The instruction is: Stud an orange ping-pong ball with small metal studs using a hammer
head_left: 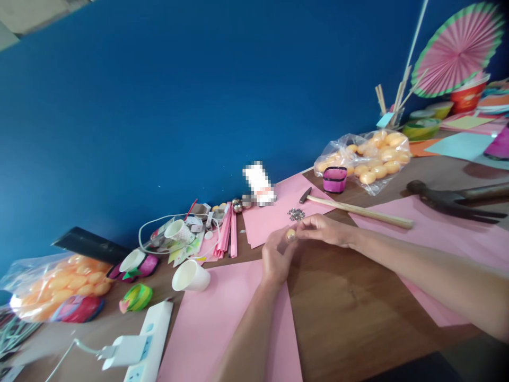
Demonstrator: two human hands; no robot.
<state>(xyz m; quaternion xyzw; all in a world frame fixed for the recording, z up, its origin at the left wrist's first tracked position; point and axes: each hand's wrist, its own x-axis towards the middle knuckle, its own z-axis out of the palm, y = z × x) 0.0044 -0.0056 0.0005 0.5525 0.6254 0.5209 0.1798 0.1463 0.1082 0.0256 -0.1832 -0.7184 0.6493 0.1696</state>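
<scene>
A small shiny gold-coloured ball (291, 234) sits between the thumb and fingers of my left hand (276, 257), which is closed on it. From the right, my right hand (324, 231) reaches in with its fingertips pinched together against the ball's side. Whatever those fingertips may hold is too small to make out. Just beyond both hands, a little pile of small silvery pieces (296, 214) lies on a pink paper sheet (258, 231). A hammer (358, 209) with a wooden handle rests behind my right forearm.
A white paper cup (191, 276) lies tipped on pink paper at left, near a power strip (149, 339). Bags of orange balls (377, 159) stand by the blue wall. A magenta container (334, 179) is behind the hammer; a claw hammer (453, 201) lies at right.
</scene>
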